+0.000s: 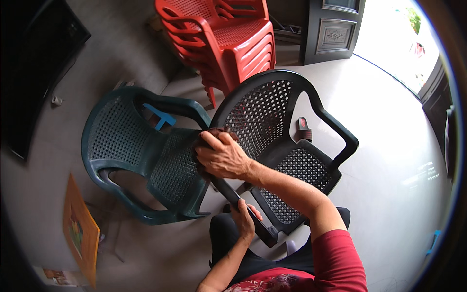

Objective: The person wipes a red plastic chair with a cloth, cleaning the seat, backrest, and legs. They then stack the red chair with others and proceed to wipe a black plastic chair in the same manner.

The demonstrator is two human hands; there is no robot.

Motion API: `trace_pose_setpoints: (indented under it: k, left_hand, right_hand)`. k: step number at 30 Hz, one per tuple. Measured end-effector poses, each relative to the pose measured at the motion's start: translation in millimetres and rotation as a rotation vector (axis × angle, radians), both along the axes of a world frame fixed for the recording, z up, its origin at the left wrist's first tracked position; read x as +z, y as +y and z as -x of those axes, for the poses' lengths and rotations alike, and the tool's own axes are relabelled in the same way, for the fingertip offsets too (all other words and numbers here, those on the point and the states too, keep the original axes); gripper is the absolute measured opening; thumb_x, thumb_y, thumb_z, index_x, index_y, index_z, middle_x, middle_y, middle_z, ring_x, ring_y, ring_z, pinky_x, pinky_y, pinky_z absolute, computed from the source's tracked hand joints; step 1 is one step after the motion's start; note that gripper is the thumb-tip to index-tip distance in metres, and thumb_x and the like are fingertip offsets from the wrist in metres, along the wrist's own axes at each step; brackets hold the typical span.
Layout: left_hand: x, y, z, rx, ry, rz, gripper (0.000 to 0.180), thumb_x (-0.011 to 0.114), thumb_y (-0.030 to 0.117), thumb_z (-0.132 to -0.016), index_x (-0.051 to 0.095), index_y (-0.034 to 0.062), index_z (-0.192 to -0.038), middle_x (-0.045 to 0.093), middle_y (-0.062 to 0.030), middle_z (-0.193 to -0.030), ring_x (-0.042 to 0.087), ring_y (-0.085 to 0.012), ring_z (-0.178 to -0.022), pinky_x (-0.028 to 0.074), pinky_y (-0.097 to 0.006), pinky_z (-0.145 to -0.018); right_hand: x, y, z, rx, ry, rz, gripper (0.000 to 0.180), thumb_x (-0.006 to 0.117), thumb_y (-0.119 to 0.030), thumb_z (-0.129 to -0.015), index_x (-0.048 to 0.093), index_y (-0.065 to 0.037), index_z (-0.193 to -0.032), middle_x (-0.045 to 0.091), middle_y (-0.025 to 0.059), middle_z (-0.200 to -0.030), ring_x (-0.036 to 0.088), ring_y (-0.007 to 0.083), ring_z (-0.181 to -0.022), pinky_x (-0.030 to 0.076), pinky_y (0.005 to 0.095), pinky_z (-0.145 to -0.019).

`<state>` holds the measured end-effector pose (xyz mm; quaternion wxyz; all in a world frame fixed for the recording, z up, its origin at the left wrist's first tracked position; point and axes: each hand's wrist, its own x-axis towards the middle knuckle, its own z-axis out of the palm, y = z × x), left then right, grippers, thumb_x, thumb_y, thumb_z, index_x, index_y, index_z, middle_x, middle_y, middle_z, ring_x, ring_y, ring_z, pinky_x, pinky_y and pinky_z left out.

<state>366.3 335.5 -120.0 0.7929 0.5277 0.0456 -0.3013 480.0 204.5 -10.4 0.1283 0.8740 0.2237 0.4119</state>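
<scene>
A black plastic armchair (260, 109) with a perforated back and seat stands in front of me. My right hand (224, 156) reaches across it and presses a dark brown cloth (224, 132) against the upper part of its left armrest, where the arm joins the back. Lower down, my left hand (244, 220) grips the same armrest near its front end, fingers wrapped round it. Most of the cloth is hidden under my right hand. Close by on the left is a dark green plastic armchair (116, 129), its seat edge beside the cloth.
A stack of red plastic chairs (238, 46) stands at the back. A dark slipper (303, 129) lies behind the black chair. An orange-brown board (81, 228) is at the lower left, a dark screen (44, 73) at the upper left. A panelled door (334, 36) stands beside a bright doorway.
</scene>
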Motion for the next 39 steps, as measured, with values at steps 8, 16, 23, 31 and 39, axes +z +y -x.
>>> trace_pose_setpoints:
  k: [8, 16, 23, 31, 39]
  left_hand:
    - [0.5, -1.4, 1.9, -0.012, 0.045, 0.007, 0.039, 0.045, 0.047, -0.096, 0.034, 0.0105, -0.103, 0.046, -0.0052, -0.067, 0.046, -0.0162, -0.045, 0.043, -0.032, -0.042]
    - [0.7, 2.1, 1.6, -0.019, 0.019, -0.033, 0.035, 0.039, 0.044, -0.098, 0.034, 0.0097, -0.105, 0.047, -0.0063, -0.068, 0.047, -0.0178, -0.047, 0.045, -0.035, -0.044]
    - [-2.5, 1.9, 0.5, -0.027, 0.006, -0.057, 0.038, 0.039, 0.046, -0.098, 0.034, 0.0096, -0.105, 0.047, -0.0065, -0.067, 0.047, -0.0181, -0.047, 0.046, -0.035, -0.044]
    - [-5.1, 1.7, 0.0, -0.028, 0.007, -0.068, 0.037, 0.039, 0.047, -0.097, 0.035, 0.0101, -0.104, 0.046, -0.0053, -0.067, 0.045, -0.0176, -0.047, 0.043, -0.033, -0.044]
    - [-4.2, 3.3, -0.2, -0.053, 0.095, -0.003, 0.035, 0.04, 0.046, -0.098, 0.033, 0.0119, -0.106, 0.047, -0.006, -0.067, 0.047, -0.0185, -0.049, 0.044, -0.034, -0.046]
  right_hand:
    - [37.4, -119.7, -17.1, -0.51, -0.22, -0.492, 0.054, 0.06, -0.035, -0.075, 0.053, -0.016, -0.126, 0.044, 0.0025, -0.127, 0.036, 0.0262, -0.119, 0.034, 0.0414, -0.087]
    - [-44.8, -232.7, 10.9, -1.053, -0.473, -1.076, 0.061, 0.042, -0.039, -0.095, 0.027, -0.011, -0.146, 0.023, 0.0135, -0.15, 0.023, 0.0425, -0.132, 0.023, 0.0505, -0.107]
    - [-38.4, -147.0, -29.6, -0.944, -0.428, -1.144, 0.07, 0.056, -0.036, -0.087, 0.029, 0.001, -0.141, 0.027, 0.0297, -0.14, 0.018, 0.0484, -0.132, 0.02, 0.055, -0.106]
    - [-28.3, -50.0, -32.7, -0.235, -0.343, -0.694, 0.063, 0.066, -0.013, -0.076, 0.044, 0.002, -0.133, 0.038, 0.0219, -0.139, 0.033, 0.0433, -0.13, 0.028, 0.0482, -0.105]
    - [-67.2, -137.8, -7.1, -0.441, -0.578, -1.248, 0.071, 0.074, -0.019, -0.063, 0.042, -0.002, -0.124, 0.055, 0.0152, -0.11, 0.056, 0.0365, -0.101, 0.047, 0.045, -0.083]
